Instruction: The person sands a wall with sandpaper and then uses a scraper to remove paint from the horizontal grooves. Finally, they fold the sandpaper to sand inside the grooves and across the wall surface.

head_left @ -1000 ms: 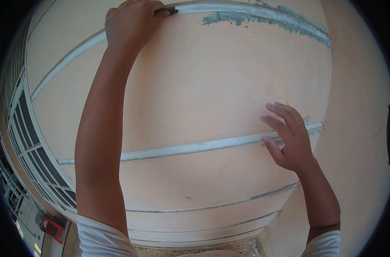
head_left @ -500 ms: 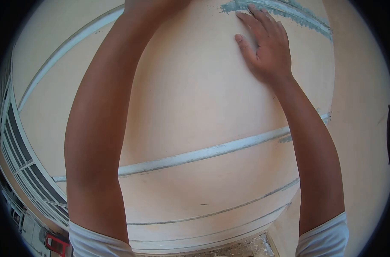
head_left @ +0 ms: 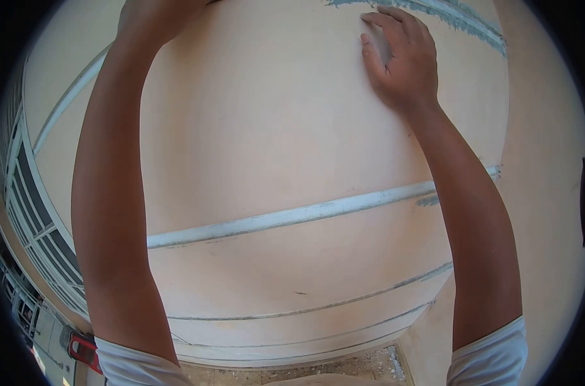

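Note:
In front of me rises a beige wall (head_left: 279,128) crossed by pale grooved strips. My right hand (head_left: 405,58) rests against it at the upper right, thumb apart and fingers loosely bent, holding nothing I can see. Its fingertips lie just below a groove (head_left: 459,13) edged with rough grey-green filler. My left hand (head_left: 157,19) is raised at the top left and cut off by the frame edge. Its fingers are hidden, and a small dark edge beside it is too little to name. A light strip (head_left: 292,215) runs across the wall below both hands.
Barred windows or grilles (head_left: 42,225) curve along the far left. Below them stands a red plastic chair or stool (head_left: 83,350). Debris litters the floor (head_left: 292,373) at the wall's foot. Another wall (head_left: 543,193) meets this one at the right.
My left hand and forearm have moved left, away from the right hand. The right hand stays near the same spot, its fingers slightly more bent and a little below the groove.

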A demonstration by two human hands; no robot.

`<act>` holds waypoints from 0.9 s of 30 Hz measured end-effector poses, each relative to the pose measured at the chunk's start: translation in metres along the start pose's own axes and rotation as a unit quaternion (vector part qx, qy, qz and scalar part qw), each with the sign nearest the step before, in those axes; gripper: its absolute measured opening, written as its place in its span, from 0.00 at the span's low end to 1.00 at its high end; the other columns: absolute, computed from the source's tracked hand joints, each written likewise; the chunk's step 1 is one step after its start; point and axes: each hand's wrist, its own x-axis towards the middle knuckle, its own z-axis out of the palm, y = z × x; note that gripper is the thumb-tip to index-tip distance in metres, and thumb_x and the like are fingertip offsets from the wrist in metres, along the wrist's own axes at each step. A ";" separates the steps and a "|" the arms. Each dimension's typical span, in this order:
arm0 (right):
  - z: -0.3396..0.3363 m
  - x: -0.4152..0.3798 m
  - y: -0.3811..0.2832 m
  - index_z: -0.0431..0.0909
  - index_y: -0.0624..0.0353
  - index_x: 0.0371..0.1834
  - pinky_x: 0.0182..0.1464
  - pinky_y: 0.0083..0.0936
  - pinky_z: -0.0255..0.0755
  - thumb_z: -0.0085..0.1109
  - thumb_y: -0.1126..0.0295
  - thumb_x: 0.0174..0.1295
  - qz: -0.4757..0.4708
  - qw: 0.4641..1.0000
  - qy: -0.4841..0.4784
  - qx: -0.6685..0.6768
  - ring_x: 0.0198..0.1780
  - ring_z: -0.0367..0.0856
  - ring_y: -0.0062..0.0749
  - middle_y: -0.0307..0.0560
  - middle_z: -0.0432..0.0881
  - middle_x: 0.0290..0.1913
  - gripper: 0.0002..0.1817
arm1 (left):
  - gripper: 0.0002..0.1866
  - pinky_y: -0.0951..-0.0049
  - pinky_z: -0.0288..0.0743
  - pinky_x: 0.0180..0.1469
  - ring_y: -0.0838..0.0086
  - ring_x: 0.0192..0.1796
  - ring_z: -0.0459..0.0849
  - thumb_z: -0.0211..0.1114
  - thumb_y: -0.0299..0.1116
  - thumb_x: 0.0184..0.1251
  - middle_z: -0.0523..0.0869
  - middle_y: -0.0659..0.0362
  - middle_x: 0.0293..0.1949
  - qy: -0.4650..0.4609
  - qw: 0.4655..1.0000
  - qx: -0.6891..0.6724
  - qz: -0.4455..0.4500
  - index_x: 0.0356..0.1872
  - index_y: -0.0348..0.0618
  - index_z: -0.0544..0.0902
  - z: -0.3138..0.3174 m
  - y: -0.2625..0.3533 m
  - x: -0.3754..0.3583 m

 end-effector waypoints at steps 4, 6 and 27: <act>0.004 0.001 0.004 0.85 0.50 0.51 0.68 0.44 0.70 0.63 0.65 0.66 -0.041 0.996 0.073 0.023 0.65 0.78 0.47 0.44 0.83 0.60 0.12 | 0.12 0.64 0.82 0.51 0.63 0.44 0.91 0.71 0.38 0.70 0.94 0.53 0.43 0.005 0.996 -0.089 -0.024 0.45 0.44 0.93 0.009 0.016 0.008; 0.005 0.001 0.007 0.85 0.51 0.51 0.67 0.44 0.70 0.63 0.64 0.67 -0.058 0.995 0.075 0.023 0.64 0.78 0.47 0.44 0.84 0.58 0.12 | 0.12 0.65 0.82 0.52 0.63 0.45 0.91 0.71 0.39 0.70 0.94 0.53 0.45 0.002 0.996 -0.088 -0.028 0.45 0.44 0.93 0.014 0.037 0.016; -0.132 -0.019 0.084 0.82 0.45 0.62 0.65 0.39 0.74 0.58 0.54 0.73 -0.054 0.961 -0.259 -0.081 0.61 0.80 0.40 0.39 0.82 0.64 0.19 | 0.12 0.63 0.79 0.51 0.70 0.45 0.89 0.65 0.48 0.74 0.94 0.64 0.41 -0.008 0.999 0.041 0.033 0.43 0.60 0.94 0.031 0.108 0.031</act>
